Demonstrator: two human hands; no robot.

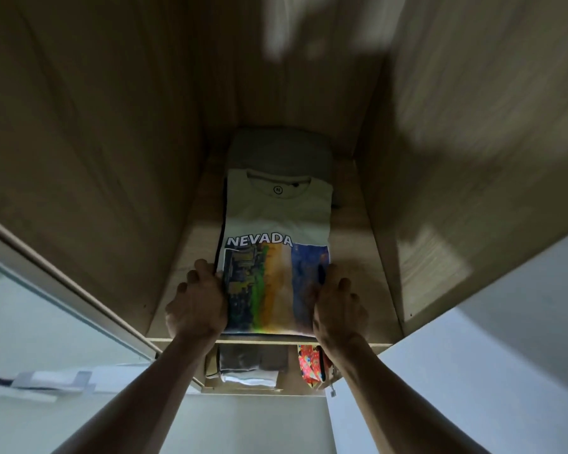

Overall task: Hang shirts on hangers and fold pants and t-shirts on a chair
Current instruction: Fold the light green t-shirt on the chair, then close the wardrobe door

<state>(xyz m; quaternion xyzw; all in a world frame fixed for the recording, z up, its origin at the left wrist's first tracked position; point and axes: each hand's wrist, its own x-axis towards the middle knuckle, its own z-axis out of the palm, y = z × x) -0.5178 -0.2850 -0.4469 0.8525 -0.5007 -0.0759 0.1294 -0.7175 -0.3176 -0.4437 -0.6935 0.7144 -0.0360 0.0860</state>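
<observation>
Gripping the folded t-shirt (277, 244) at its near edges, left hand (195, 304) and right hand (338, 306) curled fingers round each side, probably to keep the fold square. Rested on the shelf (358, 244) between the fingers; beyond the fingertips, grey folded clothing (279, 149).

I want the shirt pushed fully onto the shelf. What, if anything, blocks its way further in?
A folded grey garment lies at the back of the shelf, right behind the shirt collar. Both hands, left hand and right hand, hold the shirt's near sides.
</observation>
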